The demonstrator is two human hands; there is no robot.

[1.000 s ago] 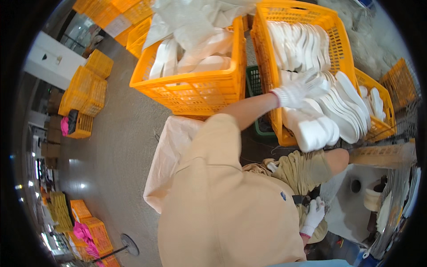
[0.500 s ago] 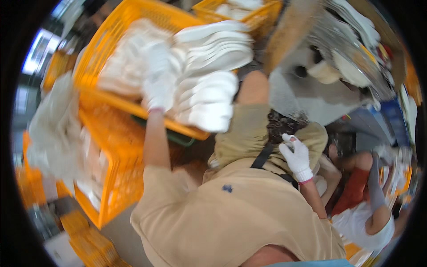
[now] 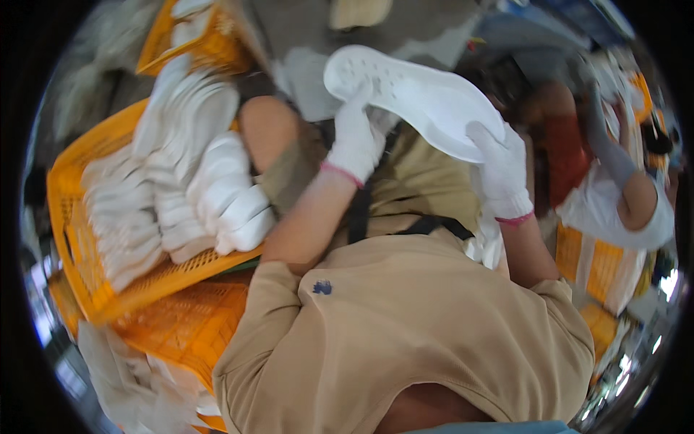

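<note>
Across my lap I hold up a single white shoe sole, its hollow side with small round holes at one end facing me. My left hand, in a white knitted glove with a pink cuff, grips the holed end, the thumb on top. At the other end my right hand, gloved the same way, pinches the rim. Its fingers under the sole are hidden. To my left, a yellow plastic crate holds rows of stacked white soles.
Under that crate stands another yellow crate, with a pale plastic bag beside it. A smaller yellow crate with white pieces is at the far left. At the right sits a co-worker in a white shirt.
My left hand has come from the soles in the crate to over my lap. A sole is now between both hands. The view has swung right.
</note>
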